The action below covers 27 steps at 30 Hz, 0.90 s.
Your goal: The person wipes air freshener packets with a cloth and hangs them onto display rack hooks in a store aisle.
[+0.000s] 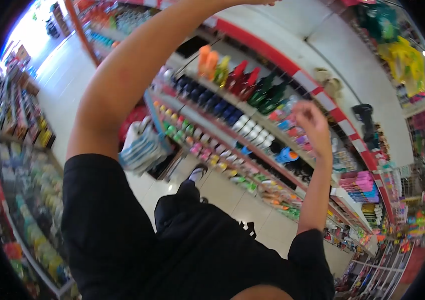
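Note:
My left arm reaches up across the view, and only a sliver of my left hand (261,2) shows at the top edge. What its fingers do is cut off. My right hand (311,124) is raised in front of a stocked shelf, slightly blurred, with fingers loosely bent and apart and nothing visible in them. Near it are small pink and blue packs and a blue container (286,156). Further left along the shelf stand dark green bottles (268,96), red bottles (242,80) and orange bottles (207,62).
Rows of dark-capped bottles (205,95) and white-capped bottles (252,130) fill the shelf tiers. A red-and-white shelf edge (302,77) runs diagonally above. A striped cloth bundle (143,146) sits by the aisle's tiled floor (232,200). A glass display case (32,200) stands at left.

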### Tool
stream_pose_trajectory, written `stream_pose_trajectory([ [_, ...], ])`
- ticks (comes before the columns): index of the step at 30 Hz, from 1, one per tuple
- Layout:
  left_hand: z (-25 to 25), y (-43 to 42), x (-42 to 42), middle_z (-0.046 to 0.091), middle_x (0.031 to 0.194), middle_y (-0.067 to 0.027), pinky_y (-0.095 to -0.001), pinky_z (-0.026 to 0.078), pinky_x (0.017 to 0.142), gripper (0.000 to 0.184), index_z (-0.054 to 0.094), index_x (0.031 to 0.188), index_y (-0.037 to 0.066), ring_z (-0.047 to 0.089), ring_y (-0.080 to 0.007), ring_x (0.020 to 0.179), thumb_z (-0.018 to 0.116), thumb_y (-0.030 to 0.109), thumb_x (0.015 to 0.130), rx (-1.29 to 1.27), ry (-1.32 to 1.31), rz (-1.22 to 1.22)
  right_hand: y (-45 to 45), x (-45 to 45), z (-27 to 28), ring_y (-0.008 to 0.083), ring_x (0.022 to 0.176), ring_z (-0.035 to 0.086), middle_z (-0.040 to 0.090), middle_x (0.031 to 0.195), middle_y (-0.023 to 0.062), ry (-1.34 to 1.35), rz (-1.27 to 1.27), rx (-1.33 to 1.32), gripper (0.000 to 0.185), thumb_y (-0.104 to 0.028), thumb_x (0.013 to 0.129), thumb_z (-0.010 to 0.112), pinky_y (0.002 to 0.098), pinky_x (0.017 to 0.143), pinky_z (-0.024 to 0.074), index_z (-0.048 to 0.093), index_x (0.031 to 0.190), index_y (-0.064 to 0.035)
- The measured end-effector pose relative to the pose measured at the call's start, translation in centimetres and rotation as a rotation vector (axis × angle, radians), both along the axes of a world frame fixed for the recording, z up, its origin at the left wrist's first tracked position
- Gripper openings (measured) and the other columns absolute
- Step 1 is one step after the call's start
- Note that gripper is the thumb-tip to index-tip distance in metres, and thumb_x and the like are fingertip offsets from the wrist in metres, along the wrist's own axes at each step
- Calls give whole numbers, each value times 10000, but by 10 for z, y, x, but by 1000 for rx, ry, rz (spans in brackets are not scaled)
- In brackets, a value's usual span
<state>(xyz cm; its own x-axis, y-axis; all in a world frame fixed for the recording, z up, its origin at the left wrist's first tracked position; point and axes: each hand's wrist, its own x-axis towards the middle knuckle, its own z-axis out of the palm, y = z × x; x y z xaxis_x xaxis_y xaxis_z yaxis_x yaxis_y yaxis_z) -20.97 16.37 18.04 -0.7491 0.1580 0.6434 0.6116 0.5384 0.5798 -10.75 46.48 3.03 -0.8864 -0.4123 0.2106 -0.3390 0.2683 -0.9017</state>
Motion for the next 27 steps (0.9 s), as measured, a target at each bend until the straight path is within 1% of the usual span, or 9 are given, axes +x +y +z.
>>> stream_pose_trajectory([
  [2,-26,-44,53,693,774,-145,-360,531,677,266,688,851,42,688,-247,728,634,296,795,-211,44,22,30,29,-76,77,780,535,600,899,19,-386,-57,-21,197,-159,913,578,216,659,416,575,1069,-39],
  [4,-76,-99,79,621,778,-32,-258,470,641,302,655,1020,45,569,-103,694,595,317,901,-376,-187,-46,57,68,-161,82,768,530,604,904,14,-498,-253,83,195,-185,915,580,217,639,410,586,1060,-56],
  [6,-102,-136,138,624,779,-47,-259,490,669,294,639,1040,41,591,-110,732,547,299,933,-309,-417,-77,53,122,-191,86,760,536,608,910,-1,-516,-370,108,192,-196,914,582,223,624,414,597,1062,-74],
  [8,-147,-182,167,646,804,-65,-277,500,700,250,635,1025,37,618,-144,761,562,251,918,-318,-575,-94,70,159,-245,84,754,537,610,927,-13,-856,-472,-206,190,-202,916,578,220,621,420,605,1063,-85],
  [12,-207,-242,191,678,832,-98,-324,499,726,187,652,943,37,647,-218,783,520,130,849,-332,-820,-136,43,172,-248,90,764,545,602,954,-12,-981,-548,-173,194,-203,923,566,226,645,436,607,1074,-89],
  [14,-231,-258,188,680,853,-116,-336,498,737,190,650,938,32,649,-251,797,532,136,833,-275,-757,-123,32,147,-256,96,780,551,599,972,4,-807,-456,132,192,-209,926,560,245,673,456,602,1054,-73],
  [22,-299,-283,179,661,957,-171,-419,477,805,309,632,1025,37,625,-346,899,592,279,837,-353,-870,-293,-273,81,-82,152,972,566,608,1007,75,15,-79,-3,148,-51,868,589,281,870,430,587,1008,-5],
  [24,-309,-281,175,658,947,-192,-424,477,802,338,631,1042,29,624,-355,888,599,282,819,-456,-925,-289,-324,86,-56,218,989,581,613,1019,114,215,196,284,128,-41,837,589,315,885,431,601,957,-1],
  [27,-313,-270,164,654,954,-211,-427,477,810,338,650,1033,30,625,-368,883,598,271,801,-696,-991,-375,-375,71,-43,294,994,587,617,1038,148,59,468,504,154,-50,804,601,352,887,439,613,952,-8],
])
